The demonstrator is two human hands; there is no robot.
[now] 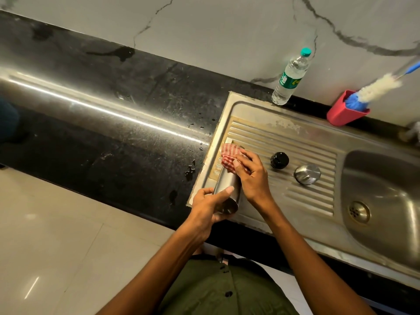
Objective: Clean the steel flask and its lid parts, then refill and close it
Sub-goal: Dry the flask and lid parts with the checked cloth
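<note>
Cylindrical brushed-steel flask (227, 189) was held tilted over the near-left corner of the ribbed stainless drainboard (295, 142), base toward the person, mouth pointing up and away to the far left. Left hand (206, 205) had its grip wrapped round the base end, thumb across the body. Right hand (250, 173) was clenched on a red-and-white checked cloth (228, 156), pressed over the mouth end. Long axis ran from the left hand's grip straight up into the cloth, so the right hand was nearer the mouth and the left one anchored the body. Looked like a wipe or dry step; any rotation should come from the left wrist, cloth hand staying put. Lid parts sat apart on the drainboard to the right: round black plastic stopper (279, 160), then domed steel cap (307, 174), both closer to the right hand. Clear plastic water bottle with a teal cap (292, 76) stood at the far edge of the black tabletop (113, 133), red plastic holder (345, 110) with a white bottle brush (379, 86) beyond it. Refill and closing not done yet.
</note>
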